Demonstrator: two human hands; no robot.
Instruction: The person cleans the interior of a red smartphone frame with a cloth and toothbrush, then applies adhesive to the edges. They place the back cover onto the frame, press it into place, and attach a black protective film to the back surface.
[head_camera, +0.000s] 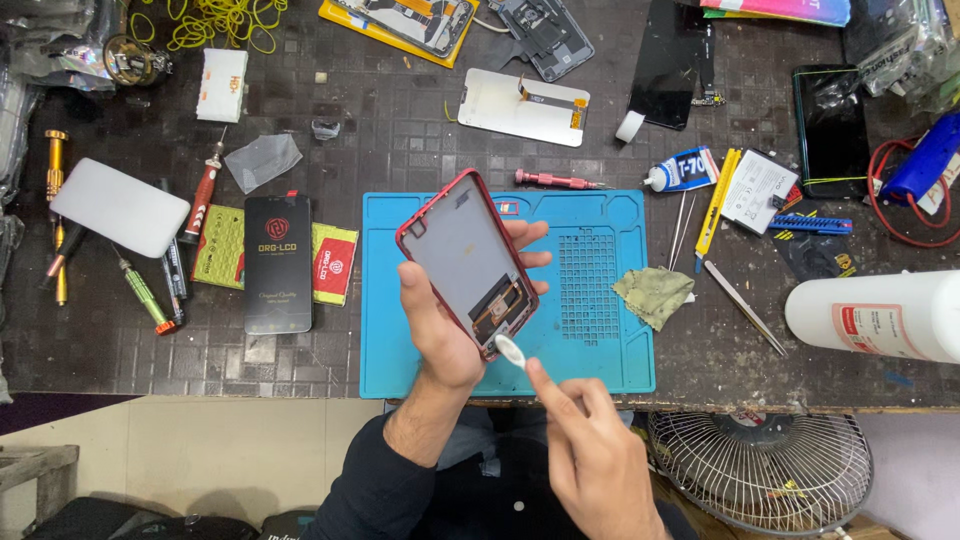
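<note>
Phone frame (468, 258), red-edged, sits tilted above the blue repair mat (600, 300) on the desk (380, 130), gripped by the left hand (445, 320). The right hand (590, 450) pinches a small white pick (508, 349) against the frame's lower corner. This looks like prying or cleaning along that edge, which calls for a light, steady touch. Count: 1 frame, 1 pick, 1 mat, 2 hands.
</note>
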